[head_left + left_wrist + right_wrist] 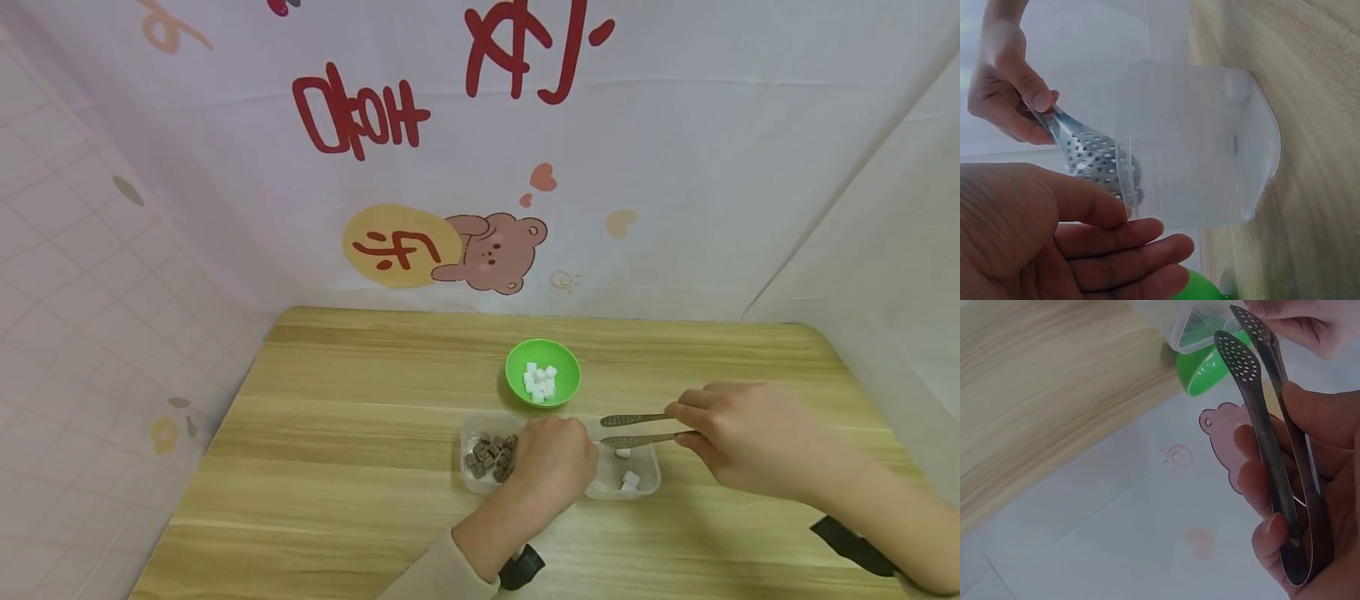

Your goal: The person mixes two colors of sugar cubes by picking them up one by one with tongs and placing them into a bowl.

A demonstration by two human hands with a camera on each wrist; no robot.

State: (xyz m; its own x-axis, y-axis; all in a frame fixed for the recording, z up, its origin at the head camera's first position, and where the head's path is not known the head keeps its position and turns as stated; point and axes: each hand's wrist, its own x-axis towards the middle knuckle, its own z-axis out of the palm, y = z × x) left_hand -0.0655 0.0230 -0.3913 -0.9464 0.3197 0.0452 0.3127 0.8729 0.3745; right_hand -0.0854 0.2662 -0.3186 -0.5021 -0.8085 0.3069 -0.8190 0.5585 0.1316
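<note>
- Now pinching the clear tub (611,492) by its rim with the left hand (557,460); best held flat.
- Gripping the tongs (637,440) in the right hand (731,435), parted at the tips above the tub.
- Best straddle white cubes (631,479), inside at twelve and five o'clock, squeezing gently.
- Mind the green bowl (566,385), half past ten.

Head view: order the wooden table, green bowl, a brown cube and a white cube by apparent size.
1. Wooden table
2. Green bowl
3. Brown cube and white cube: too alike to rank.
</note>
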